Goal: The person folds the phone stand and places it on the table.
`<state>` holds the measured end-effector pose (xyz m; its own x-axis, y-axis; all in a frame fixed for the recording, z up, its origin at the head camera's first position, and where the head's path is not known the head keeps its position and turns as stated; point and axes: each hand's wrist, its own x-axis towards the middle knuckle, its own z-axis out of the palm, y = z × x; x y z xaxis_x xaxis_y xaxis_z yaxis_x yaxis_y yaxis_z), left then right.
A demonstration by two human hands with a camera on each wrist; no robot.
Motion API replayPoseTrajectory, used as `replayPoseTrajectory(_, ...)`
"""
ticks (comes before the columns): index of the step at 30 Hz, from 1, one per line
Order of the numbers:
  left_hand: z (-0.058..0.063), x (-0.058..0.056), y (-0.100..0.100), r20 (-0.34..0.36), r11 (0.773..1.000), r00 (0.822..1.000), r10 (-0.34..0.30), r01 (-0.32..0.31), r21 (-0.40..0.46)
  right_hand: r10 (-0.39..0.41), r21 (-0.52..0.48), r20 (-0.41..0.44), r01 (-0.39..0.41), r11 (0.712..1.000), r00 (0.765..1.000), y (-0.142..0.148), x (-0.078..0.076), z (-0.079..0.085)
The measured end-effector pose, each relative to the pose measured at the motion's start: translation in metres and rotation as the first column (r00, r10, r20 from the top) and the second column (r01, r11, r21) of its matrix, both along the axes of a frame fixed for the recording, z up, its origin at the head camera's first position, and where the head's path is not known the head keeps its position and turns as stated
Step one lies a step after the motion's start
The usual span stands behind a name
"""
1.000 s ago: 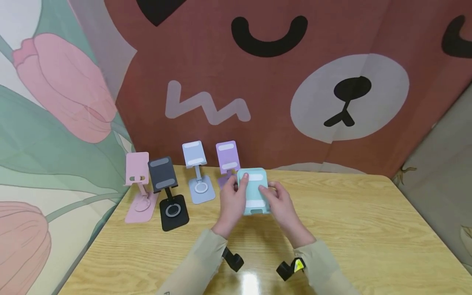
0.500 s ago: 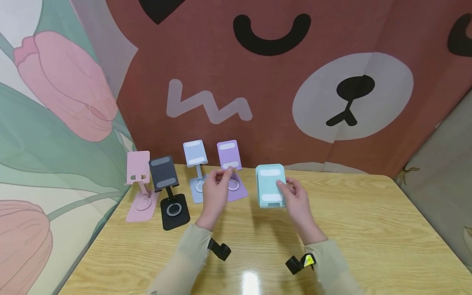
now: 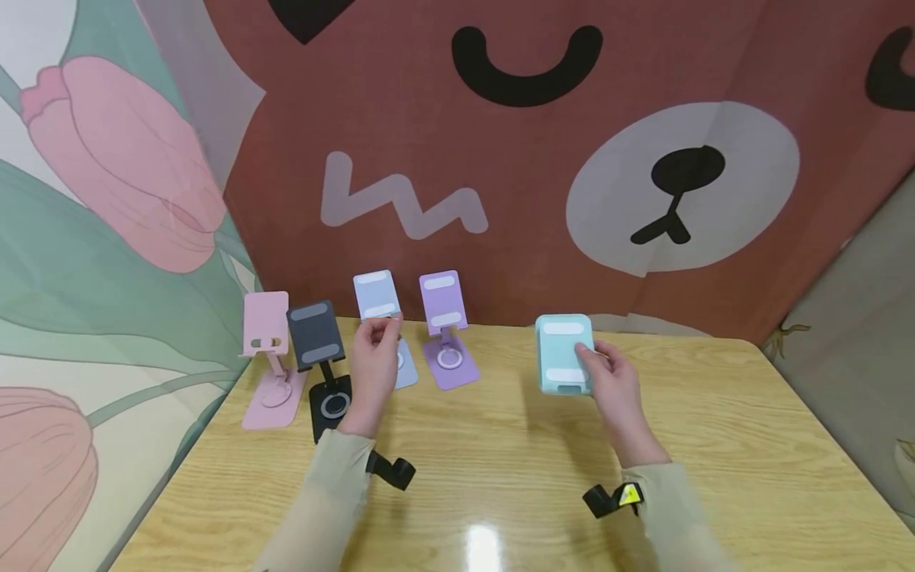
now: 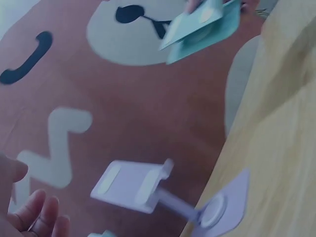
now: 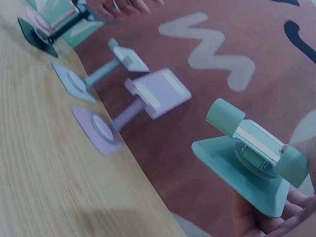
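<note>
- Clearly, the teal stand (image 3: 561, 355) was up in the air over the right part of the table (image 3: 715, 429), its two plates folded nearly flat against each other.
- The right hand (image 3: 618, 397) pinched it by its right edge, thumb on the front plate and fingers behind, so the stand sat just left of that hand's fingertips.
- From the left hand (image 3: 372, 375) the teal stand was well apart, off to that hand's right.
- That left hand was loosely bent, and from its own wrist a gap showed between thumb and fingers.
- It hid part of the light blue stand (image 3: 374, 292); I couldn't tell whether it touched it.
- Between the two hands, set farther back, the purple stand (image 3: 443, 295) stood unfolded on the table.
- To the left of the left hand stood the black stand (image 3: 316, 334), with the pink stand (image 3: 265, 319) just beside it, both opened upright.
- Behind everything hung a reddish-brown cloth (image 3: 529, 199) printed with a bear's face.
</note>
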<state>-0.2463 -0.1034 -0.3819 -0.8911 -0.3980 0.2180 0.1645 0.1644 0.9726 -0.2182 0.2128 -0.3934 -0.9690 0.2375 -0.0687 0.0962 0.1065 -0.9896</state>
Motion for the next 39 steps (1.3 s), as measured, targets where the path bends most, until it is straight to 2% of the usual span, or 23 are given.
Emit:
replayPoseTrajectory(5,0.003,0.001,-0.025,-0.034,0.995,0.995,0.093,-0.094,-0.027,-0.041,0.015,0.014,0.041,0.999,0.999,0.024,-0.002,-0.003)
replayPoseTrajectory(11,-0.003,0.002,-0.044,-0.09,0.97,0.979,0.182,-0.194,-0.148,-0.138,0.085,0.033,0.135,0.987,0.99,0.057,0.004,-0.007)
replayPoseTrajectory(16,-0.008,-0.002,-0.057,-0.077,0.95,0.965,0.251,-0.261,-0.174,-0.185,0.114,0.042,0.18,0.977,0.982,0.08,0.009,-0.007)
replayPoseTrajectory(20,-0.009,-0.002,-0.067,-0.016,0.94,0.962,0.273,-0.271,-0.208,-0.222,0.132,0.057,0.213,0.968,0.973,0.098,0.012,-0.008)
replayPoseTrajectory(26,-0.011,-0.003,-0.076,0.005,0.926,0.959,0.284,-0.273,-0.259,-0.271,0.165,0.078,0.256,0.953,0.959,0.123,0.015,-0.01)
replayPoseTrajectory(32,-0.011,-0.004,-0.079,0.092,0.925,0.957,0.275,-0.237,-0.297,-0.306,0.226,0.089,0.28,0.933,0.948,0.147,0.018,-0.01)
replayPoseTrajectory(36,-0.013,-0.007,-0.084,0.147,0.93,0.947,0.287,-0.238,-0.279,-0.309,0.256,0.121,0.271,0.928,0.943,0.163,0.018,-0.013)
replayPoseTrajectory(39,-0.014,-0.008,-0.089,0.183,0.942,0.944,0.273,-0.224,-0.251,-0.313,0.247,0.143,0.272,0.93,0.939,0.178,0.015,-0.015)
